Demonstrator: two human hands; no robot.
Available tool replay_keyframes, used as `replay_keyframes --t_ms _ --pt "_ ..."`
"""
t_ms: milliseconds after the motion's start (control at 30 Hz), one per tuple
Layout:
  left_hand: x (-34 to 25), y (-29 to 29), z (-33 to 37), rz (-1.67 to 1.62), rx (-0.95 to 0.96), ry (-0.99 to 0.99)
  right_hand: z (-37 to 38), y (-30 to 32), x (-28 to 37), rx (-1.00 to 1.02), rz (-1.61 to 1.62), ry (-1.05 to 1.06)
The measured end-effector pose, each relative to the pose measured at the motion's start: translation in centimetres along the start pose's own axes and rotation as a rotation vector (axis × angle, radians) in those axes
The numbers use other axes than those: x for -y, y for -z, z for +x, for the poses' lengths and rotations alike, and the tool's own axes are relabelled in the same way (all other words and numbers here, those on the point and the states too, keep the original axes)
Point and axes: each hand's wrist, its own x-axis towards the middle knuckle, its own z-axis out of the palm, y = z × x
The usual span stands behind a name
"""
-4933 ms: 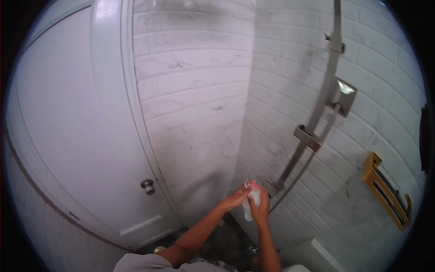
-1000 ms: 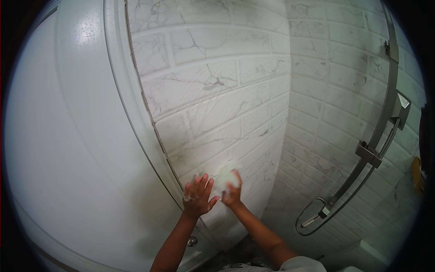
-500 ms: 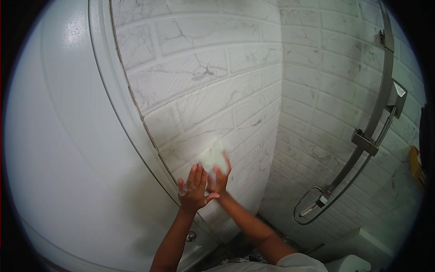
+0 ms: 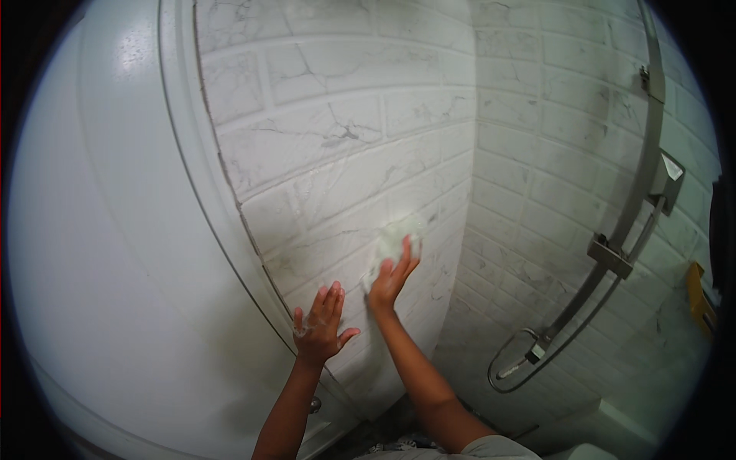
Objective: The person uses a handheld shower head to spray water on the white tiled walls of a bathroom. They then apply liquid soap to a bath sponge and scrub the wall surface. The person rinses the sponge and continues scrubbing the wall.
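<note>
A pale, whitish-green cloth lies bunched against the white marbled tile wall. My right hand presses it to the tiles, with the fingers over its lower part; motion smears it slightly. Lower and to the left, my left hand is held flat at the wall beside the door frame. Its fingers point up, the thumb stands apart, and white suds cling to its back. Nothing is in that hand. Wet streaks show on the tiles above both hands.
At the left stands a white door with a round metal knob. A metal shower rail with a looping hose runs down the right wall. A yellow object hangs near the right edge. A white ledge sits at lower right.
My right hand and the cloth have moved up and to the right along the wall, away from my left hand. The left hand has shifted slightly left and stays open.
</note>
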Motion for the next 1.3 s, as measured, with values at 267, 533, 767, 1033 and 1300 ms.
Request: replay_keyframes --t_ms 267,533,767,1033,1300 --pt "-1.0 -0.3 0.2 0.039 0.037 0.072 -6.1 1.1 -6.3 0.058 -0.02 0.14" --pt "-1.6 -0.7 0.1 0.18 0.092 0.237 15.7 -4.5 7.3 -0.044 0.231 0.296" --pt "-3.8 -2.0 0.7 0.158 0.055 0.383 11.8 -3.9 8.0 0.401 0.238 1.144" --pt "-3.9 -2.4 0.6 0.253 0.062 0.414 30.3 -5.1 5.5 0.046 0.047 0.748" --pt "-4.3 -3.3 0.3 0.292 0.062 0.431 27.0 -0.7 -6.0 -0.202 0.055 0.088"
